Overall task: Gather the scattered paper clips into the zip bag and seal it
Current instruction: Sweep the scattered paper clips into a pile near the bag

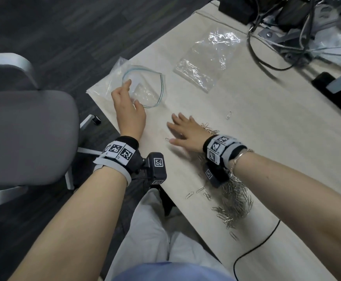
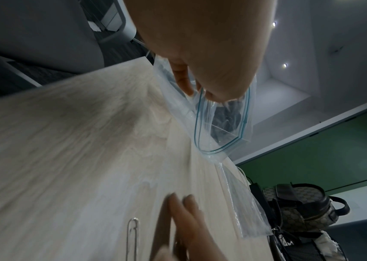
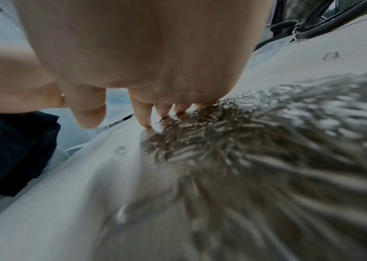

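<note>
A clear zip bag (image 1: 148, 92) with a blue-green zip line lies at the table's left corner, its mouth held open. My left hand (image 1: 132, 92) pinches the mouth's rim; the left wrist view shows my fingers (image 2: 184, 79) at the bag (image 2: 222, 123) opening. My right hand (image 1: 178, 128) lies flat on the table with straight, spread fingers, right of the bag. In the right wrist view its fingertips (image 3: 143, 116) touch the edge of a big silver paper clip pile (image 3: 256, 150). The pile (image 1: 234, 201) runs under my right wrist. Single clips (image 1: 228, 115) (image 1: 167, 139) lie apart.
A second crumpled clear plastic bag (image 1: 204, 59) lies farther back on the pale wooden table (image 1: 277, 149). Tangled cables (image 1: 283, 31) and a dark device (image 1: 332, 82) sit at the back right. A grey office chair (image 1: 23, 130) stands left. A black cable (image 1: 254, 248) crosses the near edge.
</note>
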The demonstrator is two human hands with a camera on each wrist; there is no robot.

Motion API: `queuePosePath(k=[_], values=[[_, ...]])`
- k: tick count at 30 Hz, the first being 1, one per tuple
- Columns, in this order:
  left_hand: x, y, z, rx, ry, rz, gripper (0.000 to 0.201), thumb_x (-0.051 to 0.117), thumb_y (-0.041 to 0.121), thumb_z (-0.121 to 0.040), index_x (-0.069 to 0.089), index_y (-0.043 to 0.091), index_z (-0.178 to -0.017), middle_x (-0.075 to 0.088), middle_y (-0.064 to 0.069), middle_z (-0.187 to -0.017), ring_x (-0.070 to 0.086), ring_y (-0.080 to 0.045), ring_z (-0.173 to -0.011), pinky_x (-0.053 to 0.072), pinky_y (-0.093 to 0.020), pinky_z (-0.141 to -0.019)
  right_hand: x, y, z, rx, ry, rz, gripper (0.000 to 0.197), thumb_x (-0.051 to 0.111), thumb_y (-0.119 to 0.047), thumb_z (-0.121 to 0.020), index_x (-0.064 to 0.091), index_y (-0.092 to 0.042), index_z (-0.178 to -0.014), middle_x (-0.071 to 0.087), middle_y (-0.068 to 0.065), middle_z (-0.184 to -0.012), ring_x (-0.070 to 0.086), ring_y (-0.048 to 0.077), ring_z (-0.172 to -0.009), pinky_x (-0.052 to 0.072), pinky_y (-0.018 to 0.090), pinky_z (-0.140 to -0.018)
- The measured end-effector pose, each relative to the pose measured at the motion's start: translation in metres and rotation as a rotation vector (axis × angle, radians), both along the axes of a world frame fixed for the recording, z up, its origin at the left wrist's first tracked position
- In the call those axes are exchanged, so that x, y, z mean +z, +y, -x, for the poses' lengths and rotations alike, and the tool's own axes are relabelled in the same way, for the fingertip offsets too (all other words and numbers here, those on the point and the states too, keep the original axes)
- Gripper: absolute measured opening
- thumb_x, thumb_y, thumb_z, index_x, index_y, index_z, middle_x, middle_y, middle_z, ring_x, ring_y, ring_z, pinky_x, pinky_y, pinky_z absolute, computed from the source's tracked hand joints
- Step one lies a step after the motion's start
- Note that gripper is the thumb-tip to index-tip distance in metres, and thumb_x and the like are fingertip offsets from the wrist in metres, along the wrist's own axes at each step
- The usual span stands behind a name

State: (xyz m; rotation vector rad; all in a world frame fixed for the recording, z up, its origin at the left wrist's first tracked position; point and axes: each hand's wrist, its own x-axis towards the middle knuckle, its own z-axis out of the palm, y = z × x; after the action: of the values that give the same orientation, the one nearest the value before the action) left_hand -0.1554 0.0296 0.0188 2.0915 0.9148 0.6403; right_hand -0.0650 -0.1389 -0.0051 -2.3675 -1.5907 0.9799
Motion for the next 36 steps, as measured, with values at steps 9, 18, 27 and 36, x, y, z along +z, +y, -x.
queuePosePath(k=[9,18,27,36], values=[[0.008,-0.026,0.016,0.022,-0.030,0.006,0.050,0.041,-0.004,-0.089,0.038,0.009,-0.137,0.036,-0.012,-0.130,0.040,-0.001,-0.105,0.027,0.008,-0.085,0.006,-0.077,0.056,0.015,0.095,0.035,0.067,0.045,-0.047,-0.093,0.020,-0.018,-0.148,0.002,0.007,-0.158,-0.004,0.021,-0.146,-0.002,0.042,-0.119],[0.001,-0.048,0.018,-0.088,-0.055,0.108,0.046,0.050,0.020,-0.095,0.037,0.009,-0.138,0.036,-0.009,-0.130,0.047,-0.005,-0.098,0.041,-0.008,-0.085,0.020,-0.086,0.014,-0.594,0.006,-0.284,0.055,0.038,-0.042,-0.097,0.026,-0.020,-0.145,0.012,0.003,-0.157,0.001,0.018,-0.146,-0.004,0.033,-0.114],[-0.001,-0.039,0.026,-0.089,-0.010,0.096,0.051,0.056,0.017,-0.092,0.036,0.010,-0.139,0.035,-0.009,-0.132,0.050,-0.010,-0.102,0.045,-0.015,-0.087,-0.009,-0.075,-0.033,-0.717,-0.013,0.031,0.072,0.033,-0.047,-0.096,0.001,-0.010,-0.149,-0.006,0.012,-0.157,-0.007,0.026,-0.145,-0.004,0.042,-0.117],[0.004,-0.037,0.037,-0.070,-0.001,0.099,0.050,0.055,0.018,-0.093,0.036,0.011,-0.139,0.035,-0.008,-0.133,0.050,-0.010,-0.103,0.044,-0.018,-0.091,-0.005,-0.065,0.011,-0.247,-0.044,0.023,0.072,0.034,-0.053,-0.094,0.005,-0.017,-0.149,-0.004,0.007,-0.158,-0.005,0.022,-0.146,-0.004,0.040,-0.117]])
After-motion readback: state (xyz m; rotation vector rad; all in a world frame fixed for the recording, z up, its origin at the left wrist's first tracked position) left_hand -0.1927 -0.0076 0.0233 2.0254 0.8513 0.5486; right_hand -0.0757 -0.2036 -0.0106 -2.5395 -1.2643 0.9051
